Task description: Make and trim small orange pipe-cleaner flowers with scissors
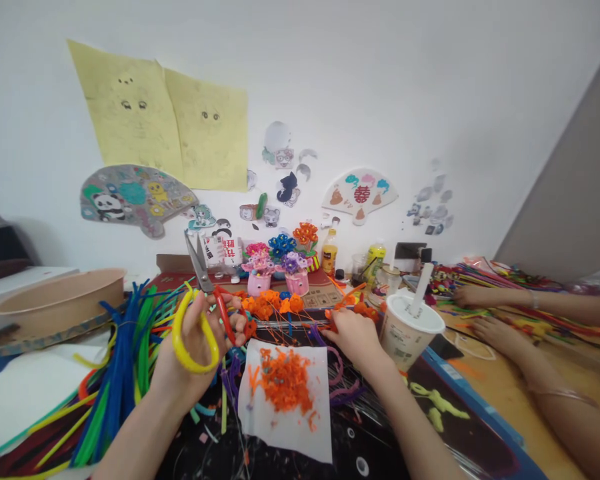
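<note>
My left hand [193, 347] grips a pair of scissors [199, 263] with one yellow and one red handle loop; the blades point up, a little apart. My right hand [355, 337] has its fingers curled together on an orange pipe cleaner piece [329, 319], partly hidden by the hand. Between my hands, a white paper sheet [315, 437] bears a pile of orange fuzzy clippings [286, 380]. Behind it lie several orange pipe cleaner flowers [265, 305] with thin wire stems. Purple pipe cleaners [336, 367] curl beside the paper.
A lidded drink cup [410, 333] with a straw stands right of my right hand. Blue and green pipe cleaner bundles [113, 373] and a round box [60, 303] are at left. Potted flowers [280, 263] stand behind. At right, another person's hands [490, 333] work among pipe cleaners.
</note>
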{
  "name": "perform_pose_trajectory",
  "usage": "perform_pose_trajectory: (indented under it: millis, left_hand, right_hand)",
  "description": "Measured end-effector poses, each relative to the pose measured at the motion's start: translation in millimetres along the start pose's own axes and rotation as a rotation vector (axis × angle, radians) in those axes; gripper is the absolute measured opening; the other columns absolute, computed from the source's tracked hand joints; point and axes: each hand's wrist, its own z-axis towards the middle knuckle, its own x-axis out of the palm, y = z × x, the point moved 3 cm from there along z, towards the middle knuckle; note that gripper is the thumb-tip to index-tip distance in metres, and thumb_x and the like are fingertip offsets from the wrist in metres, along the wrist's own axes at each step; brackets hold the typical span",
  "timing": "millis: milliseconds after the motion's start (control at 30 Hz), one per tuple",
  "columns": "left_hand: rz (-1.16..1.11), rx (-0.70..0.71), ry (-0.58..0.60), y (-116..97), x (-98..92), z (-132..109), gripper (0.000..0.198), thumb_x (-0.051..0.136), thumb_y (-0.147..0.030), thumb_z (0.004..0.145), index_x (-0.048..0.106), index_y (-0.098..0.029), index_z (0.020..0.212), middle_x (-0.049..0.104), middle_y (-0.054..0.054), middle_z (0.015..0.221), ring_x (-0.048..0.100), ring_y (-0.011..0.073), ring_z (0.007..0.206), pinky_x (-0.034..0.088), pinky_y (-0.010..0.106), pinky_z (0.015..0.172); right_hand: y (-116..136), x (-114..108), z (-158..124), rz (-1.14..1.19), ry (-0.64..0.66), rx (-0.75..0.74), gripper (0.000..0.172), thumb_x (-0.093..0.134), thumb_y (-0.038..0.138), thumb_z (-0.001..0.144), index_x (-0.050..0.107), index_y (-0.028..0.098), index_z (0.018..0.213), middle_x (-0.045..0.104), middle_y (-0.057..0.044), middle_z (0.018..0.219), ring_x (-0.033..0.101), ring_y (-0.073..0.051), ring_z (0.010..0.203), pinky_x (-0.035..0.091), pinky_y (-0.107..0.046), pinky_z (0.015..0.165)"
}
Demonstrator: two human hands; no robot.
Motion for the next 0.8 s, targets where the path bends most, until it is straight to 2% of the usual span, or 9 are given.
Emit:
perform_pose_trajectory:
  millis: [33,200,267,367,467,567,667,700,800]
  left_hand:
    - [0.003,-0.001,0.013,1.4,1.7,-1.9,0.031,0.038,-0.022,0.093,0.065,-0.013,0.080,0.063,0.009,0.075,0.061,0.0153,0.059,0.051,0.022,0.046]
    - [0.125,-0.003,0.224,10.2,6.7,-9.1,0.028,0.045,-0.034,0.092,0.066,-0.016,0.085,0.064,0.007,0.079,0.064,0.0193,0.069,0.056,0.030,0.059]
    - [0.151,-0.015,0.271,13.6,4.6,-9.6,0.024,0.056,-0.039,0.088,0.066,-0.017,0.087,0.065,0.007,0.083,0.065,0.0206,0.074,0.056,0.030,0.061]
    - [0.185,-0.039,0.307,18.7,-1.9,-5.8,0.035,0.070,-0.049,0.075,0.066,-0.019,0.091,0.065,0.006,0.087,0.065,0.0220,0.080,0.055,0.030,0.062]
    - [0.250,-0.041,0.342,24.3,-7.1,0.3,0.043,0.075,-0.054,0.066,0.066,-0.020,0.091,0.065,0.006,0.093,0.064,0.0211,0.078,0.054,0.029,0.060]
    - [0.326,-0.013,0.340,28.9,-8.1,2.2,0.041,0.070,-0.057,0.071,0.065,-0.019,0.087,0.065,0.007,0.097,0.062,0.0174,0.069,0.052,0.029,0.058]
    - [0.377,-0.010,0.335,33.0,-6.1,-1.0,0.037,0.061,-0.055,0.080,0.064,-0.019,0.085,0.065,0.005,0.087,0.059,0.0138,0.059,0.049,0.028,0.056]
    - [0.392,-0.017,0.337,34.5,-5.5,-2.1,0.037,0.059,-0.055,0.082,0.064,-0.019,0.085,0.065,0.005,0.083,0.058,0.0132,0.056,0.048,0.028,0.055]
    - [0.438,-0.006,0.317,38.3,-5.8,-3.1,0.034,0.058,-0.052,0.083,0.064,-0.018,0.087,0.063,0.003,0.070,0.055,0.0130,0.052,0.045,0.027,0.054]
  right_hand:
    - [-0.9,2.4,0.2,-0.010,0.006,0.003,0.017,0.065,0.028,0.084,0.065,0.014,0.093,0.069,-0.015,0.097,0.068,-0.028,0.091,0.048,-0.035,0.073]
    - [-3.6,7.6,2.0,-0.014,-0.034,0.020,0.010,0.063,0.020,0.083,0.065,0.014,0.092,0.069,-0.013,0.096,0.069,-0.026,0.087,0.047,-0.032,0.070]
    - [-4.1,5.1,2.5,0.003,-0.086,0.042,0.010,0.057,0.016,0.086,0.065,0.013,0.091,0.069,-0.013,0.095,0.069,-0.025,0.085,0.047,-0.030,0.067]
    - [-4.4,-3.2,2.4,0.051,-0.194,0.076,0.014,0.050,0.015,0.088,0.064,0.013,0.093,0.067,-0.012,0.095,0.068,-0.024,0.082,0.046,-0.029,0.065]
    - [-4.5,-14.4,1.1,0.112,-0.334,0.098,0.022,0.044,0.021,0.092,0.060,0.014,0.106,0.064,-0.012,0.103,0.065,-0.023,0.090,0.048,-0.030,0.071]
    - [-4.8,-26.5,-3.9,0.241,-0.589,0.074,0.029,0.040,0.024,0.094,0.055,0.015,0.117,0.059,-0.013,0.114,0.060,-0.023,0.102,0.048,-0.032,0.083]
    - [-4.8,-36.9,-14.7,0.496,-0.933,-0.040,0.026,0.046,0.025,0.092,0.060,0.017,0.113,0.059,-0.011,0.107,0.062,-0.021,0.087,0.050,-0.034,0.081]
    - [-4.7,-39.0,-17.9,0.575,-1.005,-0.068,0.025,0.048,0.025,0.091,0.062,0.018,0.111,0.059,-0.011,0.105,0.061,-0.020,0.083,0.051,-0.035,0.079]
    - [-3.1,-42.1,-22.5,0.813,-1.070,-0.063,0.025,0.052,0.028,0.088,0.064,0.019,0.108,0.057,-0.011,0.107,0.061,-0.021,0.089,0.053,-0.035,0.078]
